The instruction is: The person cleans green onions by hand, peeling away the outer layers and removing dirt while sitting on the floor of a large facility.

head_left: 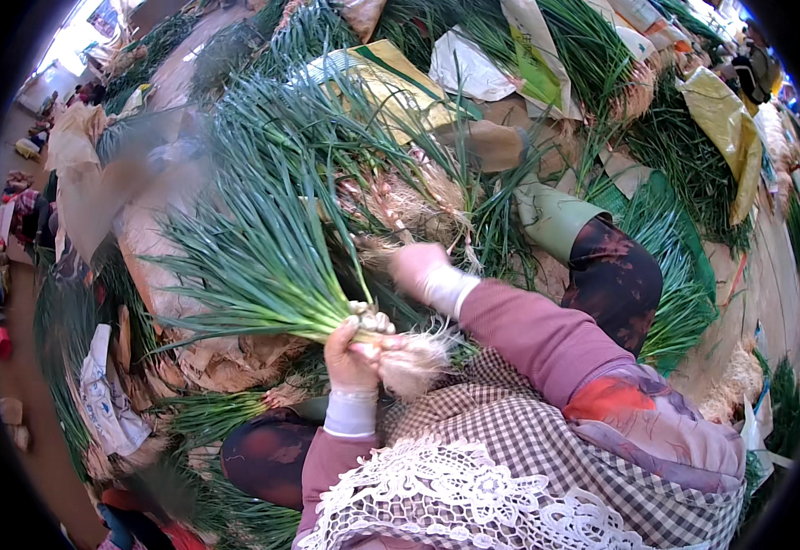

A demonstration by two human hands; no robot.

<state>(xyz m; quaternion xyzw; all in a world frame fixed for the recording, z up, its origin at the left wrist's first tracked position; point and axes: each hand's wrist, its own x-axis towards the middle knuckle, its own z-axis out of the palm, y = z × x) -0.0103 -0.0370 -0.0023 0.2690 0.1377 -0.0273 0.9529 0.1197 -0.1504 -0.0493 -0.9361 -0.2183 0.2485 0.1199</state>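
My left hand [349, 356] is closed round a thick bunch of spring onions [303, 298], just above their white bulbs. Long green leaves fan out to the upper left, and pale roots hang to the right of the hand. My right hand [421, 268], somewhat blurred, is curled and apart from the bunch, close to the root ends of a pile of spring onions [400, 202] in front of me. Brown root strands lie by its fingertips. Whatever is between those fingers is hidden.
Heaps of spring onions [693, 137] surround me on brown sheeting. A yellow sack [391, 87] lies beyond the pile, and a white sack [111, 394] at the left. My bent knees [612, 280] in green boots [556, 215] flank the work. Other people sit at the far left.
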